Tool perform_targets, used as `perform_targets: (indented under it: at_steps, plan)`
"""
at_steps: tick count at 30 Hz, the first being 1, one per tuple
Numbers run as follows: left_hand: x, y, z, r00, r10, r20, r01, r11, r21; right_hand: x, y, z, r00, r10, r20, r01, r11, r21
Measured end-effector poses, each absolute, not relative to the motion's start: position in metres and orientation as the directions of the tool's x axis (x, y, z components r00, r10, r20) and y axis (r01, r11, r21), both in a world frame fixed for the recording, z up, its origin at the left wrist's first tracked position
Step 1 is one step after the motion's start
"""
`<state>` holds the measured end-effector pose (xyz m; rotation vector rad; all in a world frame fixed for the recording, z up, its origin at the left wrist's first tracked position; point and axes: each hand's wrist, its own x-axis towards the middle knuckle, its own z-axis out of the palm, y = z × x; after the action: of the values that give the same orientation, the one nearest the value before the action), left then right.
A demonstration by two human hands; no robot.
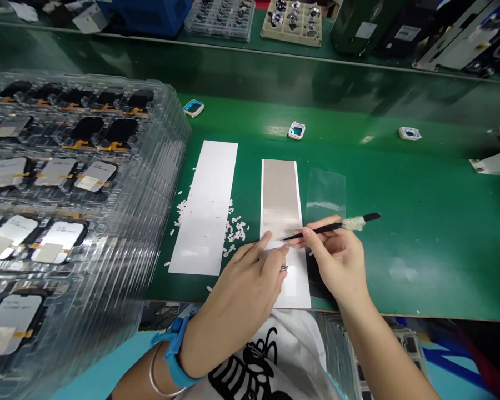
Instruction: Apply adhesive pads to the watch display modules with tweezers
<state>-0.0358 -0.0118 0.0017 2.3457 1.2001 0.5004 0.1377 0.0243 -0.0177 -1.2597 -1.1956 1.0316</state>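
My right hand (337, 253) is closed around black tweezers (329, 228) with a pale wrapping near their rear end. The tweezer tip touches or hovers just over a white strip (291, 286) with a grey-beige upper part (280, 189). My left hand (252, 278) lies across the lower half of this strip, fingertips pressing near the tweezer tip, fingers apart. Whether anything tiny sits at the tip is too small to tell. To the left is a second white sheet (204, 211), with small white scraps (235, 229) scattered around it.
Stacked clear trays (150, 161) holding small screens stand at the left. A clear film (325, 189) lies right of the strip. Three small frame-like parts, including a middle one (296, 131), sit toward the back. A shelf (250, 53) bearing trays and boxes crosses behind the green table (420, 239).
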Motion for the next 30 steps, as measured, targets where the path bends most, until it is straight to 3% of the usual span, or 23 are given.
perform_targets:
  at_steps: [4, 11, 18, 22, 26, 30]
  plan:
    - [-0.036, -0.01, 0.003, 0.554, 0.826, 0.101, 0.637, -0.499, 0.587, 0.139, 0.024, -0.021, 0.215, 0.97, 0.11, 0.056, 0.1, -0.993]
    - [-0.04, -0.011, 0.003, 0.563, 0.825, 0.057, 0.629, -0.472, 0.617, 0.137, 0.025, -0.023, 0.145, 0.989, 0.031, 0.104, 0.016, -0.994]
    - [-0.039, -0.01, 0.005, 0.534, 0.845, 0.037, 0.623, -0.423, 0.658, 0.139, 0.026, -0.016, 0.142, 0.988, 0.054, -0.07, 0.065, -0.995]
    - [-0.037, -0.009, 0.005, 0.438, 0.899, 0.02, 0.566, -0.293, 0.771, 0.148, 0.024, -0.013, 0.223, 0.974, 0.029, -0.207, 0.077, -0.975]
    - [-0.03, -0.009, 0.0, 0.222, 0.972, -0.075, 0.224, 0.024, 0.974, 0.142, 0.012, -0.004, 0.337, 0.936, 0.1, -0.239, 0.188, -0.953]
    - [-0.025, -0.008, -0.006, 0.143, 0.982, -0.128, -0.199, 0.155, 0.968, 0.118, -0.006, -0.001, 0.416, 0.889, 0.193, -0.149, 0.276, -0.949]
